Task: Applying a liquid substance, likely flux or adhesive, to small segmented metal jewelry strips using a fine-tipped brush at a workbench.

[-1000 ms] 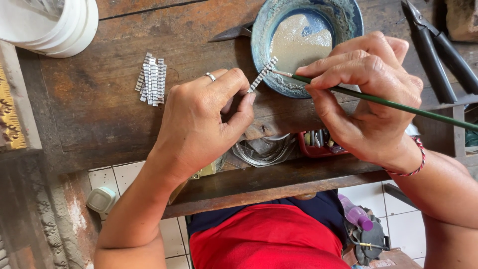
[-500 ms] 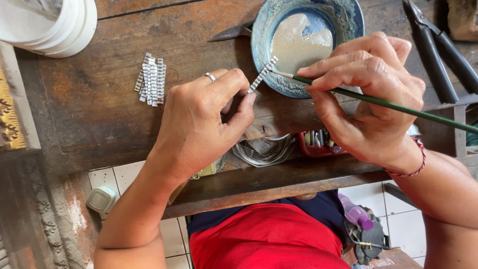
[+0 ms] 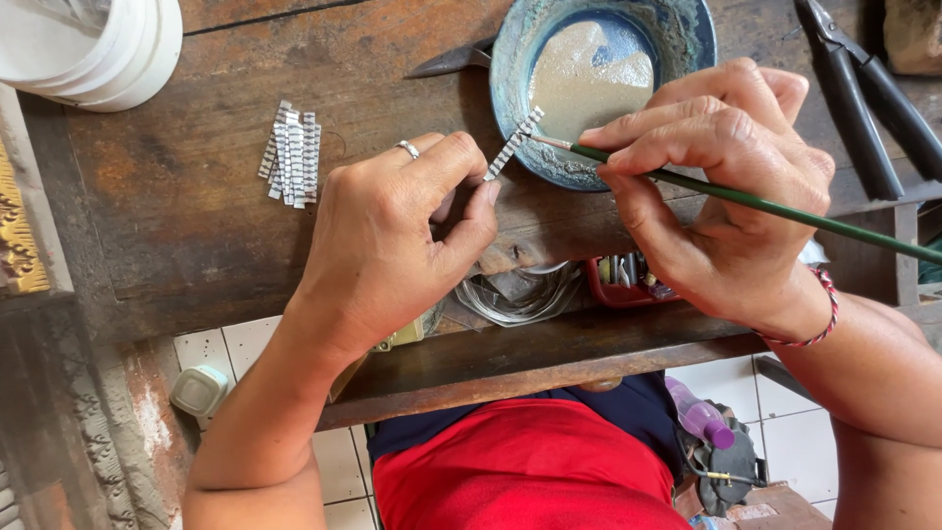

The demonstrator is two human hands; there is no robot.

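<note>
The left hand point(image 3: 392, 236) was closed, and its thumb and forefinger pinched a small ridged silver strip point(image 3: 512, 144) by the lower end. The strip stood tilted over the near rim of a blue-green bowl point(image 3: 510, 79) that contained a pale liquid. The right hand point(image 3: 726, 186) gripped a thin green-handled brush point(image 3: 785, 208) like a pen, and the brush tip touched the strip. A small heap of similar silver strips point(image 3: 291, 152) lay on the wooden workbench point(image 3: 196, 236), to the left of the left hand. Black pliers point(image 3: 868, 93) lay at the right side, and a white container point(image 3: 98, 49) stood in the far left corner.
</note>
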